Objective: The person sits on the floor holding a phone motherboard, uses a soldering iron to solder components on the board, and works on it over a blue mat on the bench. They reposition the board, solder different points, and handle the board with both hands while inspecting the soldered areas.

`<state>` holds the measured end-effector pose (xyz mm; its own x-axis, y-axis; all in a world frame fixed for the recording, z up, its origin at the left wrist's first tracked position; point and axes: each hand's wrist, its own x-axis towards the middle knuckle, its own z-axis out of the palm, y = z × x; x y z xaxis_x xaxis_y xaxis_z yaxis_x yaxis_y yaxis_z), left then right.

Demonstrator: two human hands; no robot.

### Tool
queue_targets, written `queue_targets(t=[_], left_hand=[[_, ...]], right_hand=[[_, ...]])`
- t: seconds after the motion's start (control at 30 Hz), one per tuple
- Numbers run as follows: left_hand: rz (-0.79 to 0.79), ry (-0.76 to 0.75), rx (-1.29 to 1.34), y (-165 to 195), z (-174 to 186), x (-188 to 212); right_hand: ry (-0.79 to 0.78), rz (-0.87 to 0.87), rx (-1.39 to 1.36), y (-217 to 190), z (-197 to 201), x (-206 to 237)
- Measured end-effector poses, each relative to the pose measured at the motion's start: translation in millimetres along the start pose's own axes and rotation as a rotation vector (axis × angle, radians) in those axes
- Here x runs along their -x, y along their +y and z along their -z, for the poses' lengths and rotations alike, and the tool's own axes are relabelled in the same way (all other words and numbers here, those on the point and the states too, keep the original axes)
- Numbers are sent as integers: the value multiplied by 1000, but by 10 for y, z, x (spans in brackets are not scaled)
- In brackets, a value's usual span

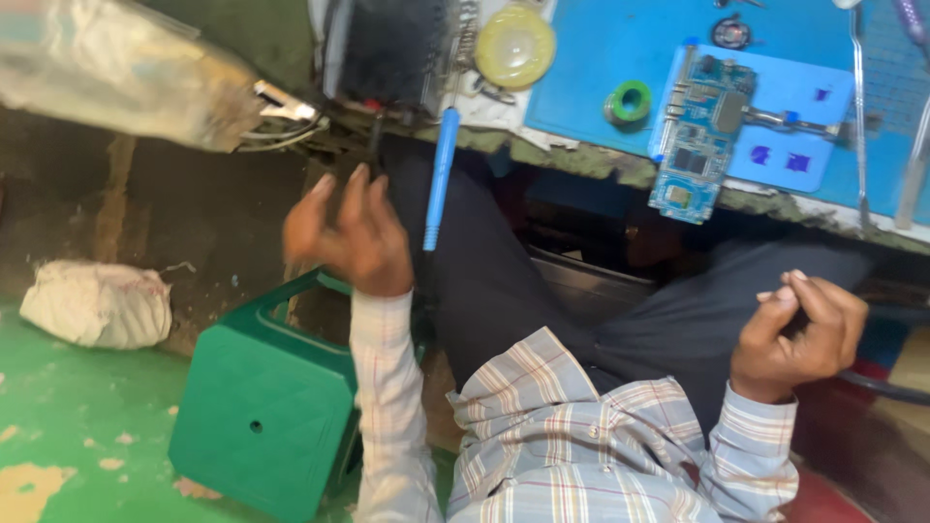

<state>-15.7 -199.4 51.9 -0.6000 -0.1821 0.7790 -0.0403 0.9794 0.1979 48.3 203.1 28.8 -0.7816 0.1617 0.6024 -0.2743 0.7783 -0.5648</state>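
My left hand (344, 237) is raised over my lap with its fingers spread and nothing in it, slightly blurred. Just to its right a blue pen-shaped tool (439, 179) hangs over the bench edge, apart from the hand. My right hand (799, 334) is by my right knee with fingers curled and thumb against the forefinger. A black cable (886, 387) runs off to the right from behind it; whether the hand grips it is hidden. On the bench, a blue circuit board (699, 136) is clamped on a light blue holder plate (804, 97).
The blue bench mat (601, 48) also holds a green tape roll (630, 102), a yellow round lid (513, 44) and long tweezers (858, 107). A green plastic stool (266, 407) stands at my left, a white cloth bundle (97, 302) lies on the floor, and a plastic-wrapped object (126, 73) is at top left.
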Motion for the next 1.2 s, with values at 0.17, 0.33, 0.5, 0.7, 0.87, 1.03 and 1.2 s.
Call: queue_targets(t=[0.17, 0.33, 0.5, 0.7, 0.87, 1.03, 1.2], left_hand=[[225, 359, -85, 156, 768, 323], [-90, 223, 545, 907, 807, 491], [-72, -459, 1013, 1701, 323, 399], [-164, -338, 760, 2000, -59, 31], [-144, -386, 741, 2034, -134, 44], [-159, -363, 791, 1994, -254, 113], [-140, -367, 818, 1986, -300, 130]], right_hand=[[-4, 7, 2, 32, 33, -51], [-29, 30, -89, -132, -75, -269], [-115, 225, 3, -242, -50, -663], [-197, 255, 16, -101, 11, -1342], [-213, 376, 91, -59, -175, -1562], [-213, 277, -32, 84, -265, -1540], [-201, 150, -45, 203, -333, -1478]])
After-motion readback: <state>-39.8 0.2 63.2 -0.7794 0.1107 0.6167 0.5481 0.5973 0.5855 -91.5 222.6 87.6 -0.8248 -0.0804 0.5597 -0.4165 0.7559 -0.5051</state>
